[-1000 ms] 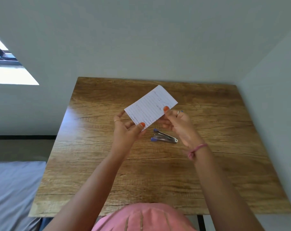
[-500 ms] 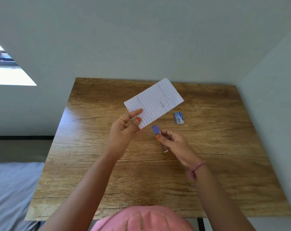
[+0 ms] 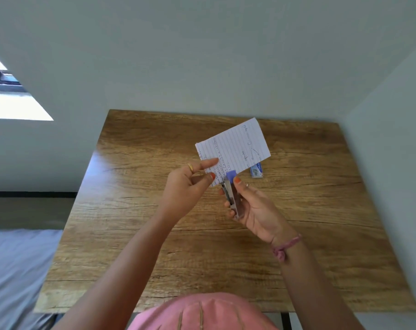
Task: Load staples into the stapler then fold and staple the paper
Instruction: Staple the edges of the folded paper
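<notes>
My left hand [image 3: 189, 184] pinches the lower left corner of a folded lined paper [image 3: 235, 147] with handwriting on it, holding it up above the wooden table [image 3: 297, 222]. My right hand [image 3: 252, 206] grips a small metal stapler [image 3: 232, 194] with a purple tip, thumb on top. The stapler's purple front end sits at the paper's lower edge, right beside my left thumb. A small blue staple box [image 3: 256, 171] lies on the table behind the paper, partly hidden by it.
The table stands in a corner, with a pale wall behind it and another on the right. A grey bed surface [image 3: 16, 270] lies low on the left. A pink cap brim [image 3: 202, 313] fills the bottom edge of the view.
My right hand let go of the paper, picked the stapler up off the table and raised it to the paper's lower edge. The paper swung up and to the right in my left hand.
</notes>
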`<state>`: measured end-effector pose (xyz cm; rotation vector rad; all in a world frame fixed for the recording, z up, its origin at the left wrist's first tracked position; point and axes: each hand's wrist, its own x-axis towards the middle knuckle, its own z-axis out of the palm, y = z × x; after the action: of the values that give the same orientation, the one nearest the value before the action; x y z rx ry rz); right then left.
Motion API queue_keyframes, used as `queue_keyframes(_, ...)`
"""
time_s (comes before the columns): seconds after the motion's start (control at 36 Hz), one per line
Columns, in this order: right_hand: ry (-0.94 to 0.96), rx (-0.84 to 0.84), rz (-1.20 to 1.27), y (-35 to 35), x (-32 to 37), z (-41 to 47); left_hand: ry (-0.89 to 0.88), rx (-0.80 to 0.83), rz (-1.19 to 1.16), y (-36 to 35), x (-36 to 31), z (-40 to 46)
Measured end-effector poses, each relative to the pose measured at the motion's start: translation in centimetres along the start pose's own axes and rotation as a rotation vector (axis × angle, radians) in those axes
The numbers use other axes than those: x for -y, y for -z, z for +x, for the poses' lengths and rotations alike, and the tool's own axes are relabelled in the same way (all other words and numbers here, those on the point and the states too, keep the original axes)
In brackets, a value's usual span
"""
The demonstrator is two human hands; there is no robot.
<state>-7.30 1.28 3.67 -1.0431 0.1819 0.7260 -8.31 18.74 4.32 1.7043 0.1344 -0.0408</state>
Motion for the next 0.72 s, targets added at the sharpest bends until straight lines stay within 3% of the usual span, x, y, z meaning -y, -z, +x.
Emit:
queue_keyframes(0.19, 0.022, -0.026, -0.040, -0.4, 0.4, 0.0, -0.027, 0.007, 0.045, -0.4, -0.8, -0.2)
queue_keyframes(0.53, 0.042, -0.079, 0.007, -0.6, 0.2, 0.0, 0.043, 0.007, -0.081, -0.6, -1.1, -0.8)
queue_keyframes(0.61, 0.057, -0.082, 0.036, -0.8, 0.2, -0.1, -0.006, 0.034, -0.195, -0.7, -1.1, -0.9)
queue_keyframes(0.72, 0.077, -0.105, 0.002, -1.0, 0.3, -0.2, 0.014, -0.047, -0.549, -1.4, -0.5, -1.2)
